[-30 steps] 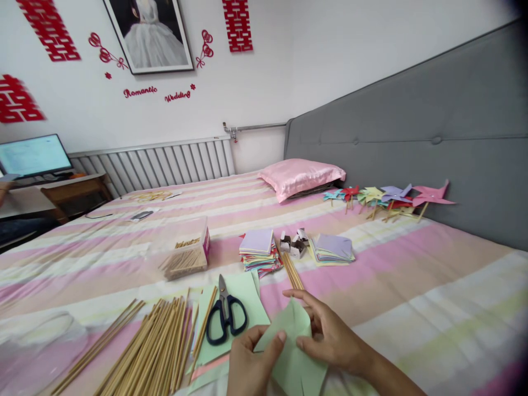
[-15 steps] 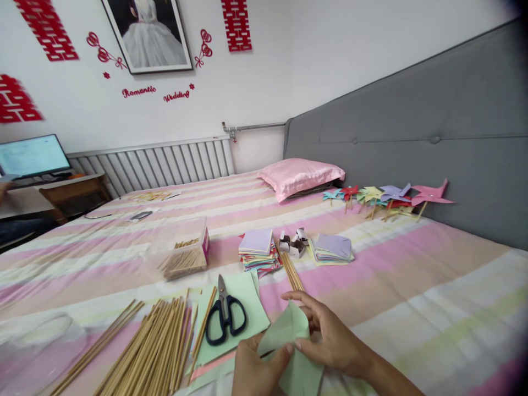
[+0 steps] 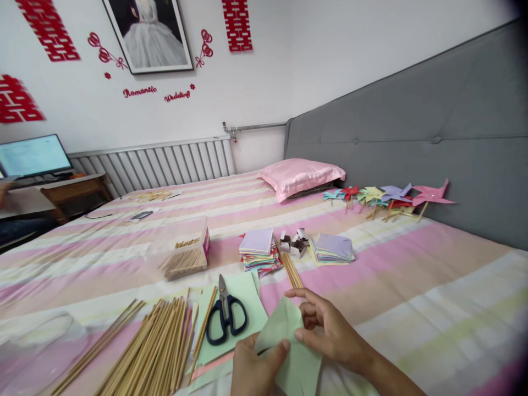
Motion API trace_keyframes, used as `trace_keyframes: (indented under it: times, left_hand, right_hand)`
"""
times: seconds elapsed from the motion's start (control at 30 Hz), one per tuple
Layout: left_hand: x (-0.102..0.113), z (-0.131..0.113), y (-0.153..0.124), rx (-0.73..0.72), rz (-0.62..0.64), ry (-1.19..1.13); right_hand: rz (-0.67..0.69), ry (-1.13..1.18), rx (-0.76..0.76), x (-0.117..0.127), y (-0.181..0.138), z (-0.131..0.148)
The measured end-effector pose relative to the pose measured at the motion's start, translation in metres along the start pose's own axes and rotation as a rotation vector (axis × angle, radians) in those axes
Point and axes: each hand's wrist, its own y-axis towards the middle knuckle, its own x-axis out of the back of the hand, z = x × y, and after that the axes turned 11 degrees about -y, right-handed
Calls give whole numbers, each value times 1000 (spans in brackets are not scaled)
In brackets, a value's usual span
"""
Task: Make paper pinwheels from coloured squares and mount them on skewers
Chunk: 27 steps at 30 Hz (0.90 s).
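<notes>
Head view: work looks partway along. Several pinwheels on sticks, seemingly complete, lie together on the striped bedspread near the grey headboard. The piece in hand is at an early stage, judging by its lack of stick or pin; two stacks of coloured paper squares, the left stack and the right stack, plus many loose wooden sticks, suggest plenty left. Left hand grips the pale green paper, thumb on top; right hand pinches its right edge, forefinger extended. Paper is at the near edge of view, right of the scissors: plain, slightly bowed, one corner pointing away, dark gap by the left thumb, probably a slit; lower end cut off by the frame.
</notes>
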Motion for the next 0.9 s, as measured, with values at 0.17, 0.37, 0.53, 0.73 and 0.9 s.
trace_keyframes:
  times: [0.17, 0.37, 0.53, 0.73, 0.9]
  left_hand:
    - [1, 1, 1, 5, -29, -2]
    - [9, -8, 3, 37, -153, -69]
    - [17, -20, 4, 97, -226, -188]
    - [15, -28, -2, 116, -211, -272]
    - [9, -29, -4, 123, -135, -306]
  right_hand:
    - [-72, 9, 22, 6, 1, 1]
    - [-332, -163, 61, 9, -1, 5]
    - [-251, -213, 124, 2, -6, 5]
    - [-4, -104, 93, -8, -8, 4]
    - [35, -71, 38, -13, -7, 2]
